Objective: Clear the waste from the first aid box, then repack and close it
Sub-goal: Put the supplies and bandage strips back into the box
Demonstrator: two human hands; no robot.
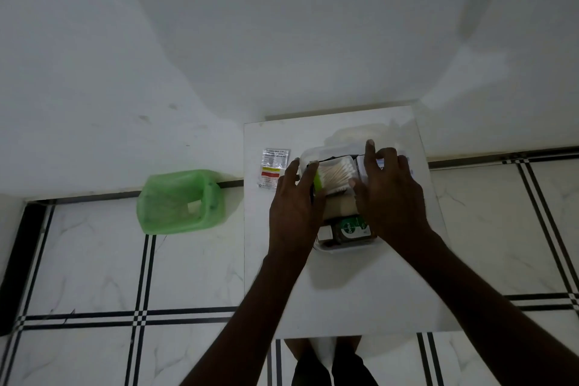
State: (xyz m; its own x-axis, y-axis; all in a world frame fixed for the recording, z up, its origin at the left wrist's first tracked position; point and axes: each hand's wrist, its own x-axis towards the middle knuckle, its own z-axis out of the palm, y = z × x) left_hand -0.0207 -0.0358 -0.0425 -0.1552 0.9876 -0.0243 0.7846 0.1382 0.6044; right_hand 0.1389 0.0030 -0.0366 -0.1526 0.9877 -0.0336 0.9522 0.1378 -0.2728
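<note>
A clear plastic first aid box (344,249) stands open on a small white table (344,298). At its far end lies a pack of cotton swabs (336,174) with a green edge. A dark green Dettol bottle (351,229) lies at the near end. My left hand (294,207) has its thumb outside the box's left wall and its fingers on the swab pack's green edge. My right hand (388,197) is spread over the right side of the box, its thumb touching the pack's right end. What lies under this hand is hidden. A tablet strip (273,168) lies on the table left of the box.
A green plastic bin (178,200) stands on the tiled floor left of the table, with a scrap of paper inside. A white wall rises behind the table. The clear lid (360,133) seems to lie behind the box. My feet show under the table's near edge.
</note>
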